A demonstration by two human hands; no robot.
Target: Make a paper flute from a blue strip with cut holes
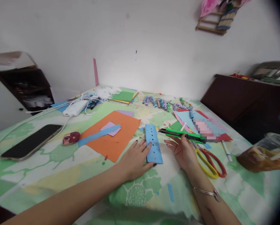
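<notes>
My left hand (135, 159) lies flat on the table, fingers spread, its fingertips pressing the left edge of a blue paper strip (153, 143) with a row of punched holes. My right hand (183, 151) rests palm up just right of the strip, fingers loosely apart, thumb touching a green and black utility knife (181, 133) that lies across the table. Neither hand grips anything. An orange sheet (114, 134) with a lilac scrap and a long blue strip (99, 135) on it lies to the left.
Yellow and red scissors (210, 161) and a white pen (226, 150) lie right of my right hand. A phone (32, 141), a power bank (75, 107), stacked coloured paper (124, 96), curled paper pieces (163, 103) and a plastic cup (264, 153) stand around the green tablecloth (48, 175).
</notes>
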